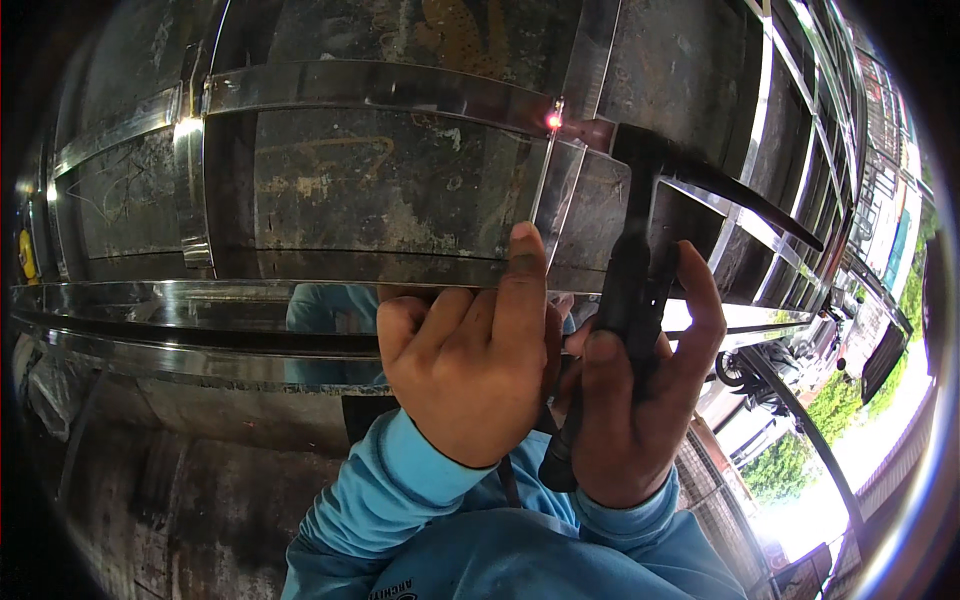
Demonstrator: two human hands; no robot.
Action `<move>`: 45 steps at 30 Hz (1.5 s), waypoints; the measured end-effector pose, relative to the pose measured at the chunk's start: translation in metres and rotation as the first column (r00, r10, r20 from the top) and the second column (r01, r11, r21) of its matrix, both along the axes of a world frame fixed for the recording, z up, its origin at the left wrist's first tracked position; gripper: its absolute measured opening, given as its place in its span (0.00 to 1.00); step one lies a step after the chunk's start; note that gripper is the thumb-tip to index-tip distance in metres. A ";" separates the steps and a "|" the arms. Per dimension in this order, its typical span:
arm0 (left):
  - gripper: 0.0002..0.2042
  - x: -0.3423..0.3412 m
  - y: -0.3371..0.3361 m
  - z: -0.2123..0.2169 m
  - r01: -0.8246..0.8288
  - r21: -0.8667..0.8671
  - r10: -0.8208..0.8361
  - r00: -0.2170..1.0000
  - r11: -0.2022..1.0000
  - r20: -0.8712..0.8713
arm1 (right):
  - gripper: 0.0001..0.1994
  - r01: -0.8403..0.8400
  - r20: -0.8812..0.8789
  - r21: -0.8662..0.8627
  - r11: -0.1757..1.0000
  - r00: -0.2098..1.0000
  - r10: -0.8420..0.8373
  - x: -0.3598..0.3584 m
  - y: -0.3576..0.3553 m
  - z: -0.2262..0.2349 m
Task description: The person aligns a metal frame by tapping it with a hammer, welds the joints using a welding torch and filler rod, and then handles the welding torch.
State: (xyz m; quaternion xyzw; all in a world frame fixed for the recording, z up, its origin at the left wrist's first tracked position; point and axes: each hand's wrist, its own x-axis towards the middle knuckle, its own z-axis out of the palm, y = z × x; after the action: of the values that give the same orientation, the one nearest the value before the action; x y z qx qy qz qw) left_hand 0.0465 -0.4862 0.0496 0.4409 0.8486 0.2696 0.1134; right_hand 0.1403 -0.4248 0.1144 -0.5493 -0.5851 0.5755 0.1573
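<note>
A black welding torch (628,270) is gripped in my right hand (640,400), thumb on the near side of its handle and index finger bent along the far side. Its pinkish nozzle (592,132) points left, where a bright red glow sits at a joint of the shiny metal frame (390,90). My left hand (470,370) lies beside it over the frame's near rail (220,300). The left index finger is stretched out, its tip against the upright tube (558,195) below the glow. The other left fingers are curled; whatever they hold, if anything, is hidden.
Under the frame lies a dark, scuffed metal surface (340,190). More shiny tubes (800,130) run along the right side. A yellow object (27,255) is at the far left. A motorcycle (735,370) and greenery (790,465) show beyond on the right.
</note>
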 end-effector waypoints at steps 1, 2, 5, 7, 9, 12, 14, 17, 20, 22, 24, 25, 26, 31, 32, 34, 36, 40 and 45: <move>0.20 0.001 0.000 0.001 0.002 -0.017 -0.002 1.000 1.000 0.021 | 0.36 0.001 0.002 0.002 1.000 1.000 -0.001 0.000 0.000 0.000; 0.19 0.003 0.000 0.001 0.006 -0.033 -0.004 0.999 0.999 0.042 | 0.36 0.011 -0.002 -0.018 1.000 1.000 -0.011 -0.001 0.000 0.001; 0.17 0.002 -0.013 -0.012 -0.083 0.263 0.046 0.989 0.961 0.142 | 0.36 -0.185 0.154 0.220 0.958 0.976 0.153 0.009 0.004 -0.011; 0.16 -0.001 -0.011 -0.010 -0.062 0.330 0.009 0.987 0.942 0.160 | 0.36 -0.268 0.263 0.316 0.910 0.946 0.187 0.008 0.006 -0.009; 0.25 -0.002 -0.002 0.000 0.045 0.021 -0.044 0.998 0.999 -0.034 | 0.36 -0.044 -0.119 -0.016 0.999 0.992 0.042 0.003 0.002 -0.006; 0.25 0.005 -0.004 -0.003 -0.010 -0.013 0.011 0.999 1.000 0.053 | 0.36 0.035 -0.148 -0.067 0.997 0.988 -0.045 -0.001 -0.002 -0.003; 0.25 0.005 -0.005 0.001 0.013 -0.073 -0.009 0.998 0.997 0.063 | 0.36 0.040 -0.172 -0.084 0.996 0.984 -0.054 0.000 -0.002 -0.004; 0.23 0.004 -0.002 -0.001 -0.006 -0.032 0.008 0.999 0.999 0.046 | 0.36 0.065 -0.114 -0.067 0.996 0.991 -0.072 -0.004 0.000 -0.002; 0.22 0.004 0.001 -0.001 -0.026 -0.010 0.026 1.000 1.000 0.012 | 0.37 0.065 -0.091 -0.069 0.995 0.993 -0.071 -0.003 0.001 0.000; 0.22 0.003 0.003 -0.001 -0.040 0.026 0.041 0.999 0.999 -0.007 | 0.37 0.028 -0.031 -0.078 0.997 0.999 -0.030 -0.002 0.002 0.003; 0.21 0.004 0.002 -0.002 -0.040 0.014 0.040 0.999 0.999 -0.013 | 0.37 0.046 -0.044 -0.076 0.996 0.998 -0.050 -0.003 0.001 0.002; 0.21 0.004 0.003 -0.002 -0.038 0.004 0.038 0.999 0.999 -0.017 | 0.37 0.067 -0.054 -0.073 0.995 0.996 -0.071 -0.004 0.000 0.001; 0.21 0.003 0.003 -0.002 -0.039 0.004 0.039 0.999 0.999 -0.016 | 0.37 0.066 -0.053 -0.073 0.995 0.996 -0.070 -0.004 0.001 0.001; 0.20 0.002 0.001 -0.002 -0.026 0.002 0.026 1.000 1.000 -0.002 | 0.37 0.048 -0.088 -0.074 0.996 0.995 -0.055 -0.001 -0.002 -0.001; 0.20 0.002 0.000 -0.002 -0.027 0.001 0.027 1.000 1.000 -0.002 | 0.37 0.048 -0.087 -0.075 0.996 0.995 -0.054 -0.002 -0.002 0.000; 0.19 0.001 0.000 0.001 -0.006 -0.038 0.006 1.000 0.999 0.014 | 0.37 0.054 -0.020 -0.083 0.995 0.998 -0.056 -0.005 -0.001 0.003; 0.20 0.000 -0.001 0.000 -0.009 -0.020 0.010 1.000 1.000 0.020 | 0.37 -0.195 0.243 0.154 0.969 0.958 0.154 0.008 0.006 -0.005; 0.21 0.001 -0.002 -0.002 -0.004 0.000 0.004 0.999 1.000 0.041 | 0.37 0.160 -0.115 -0.032 0.987 0.980 -0.162 -0.007 -0.004 -0.005; 0.22 0.003 -0.003 -0.001 -0.007 -0.035 0.007 1.000 0.999 0.016 | 0.37 0.083 -0.095 -0.069 0.994 0.991 -0.089 -0.001 -0.002 -0.003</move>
State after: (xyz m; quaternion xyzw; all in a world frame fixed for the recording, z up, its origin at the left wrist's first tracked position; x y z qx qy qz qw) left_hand 0.0494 -0.4896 0.0486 0.4337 0.8537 0.2586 0.1269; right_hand 0.1392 -0.4269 0.1113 -0.5498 -0.5336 0.6131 0.1927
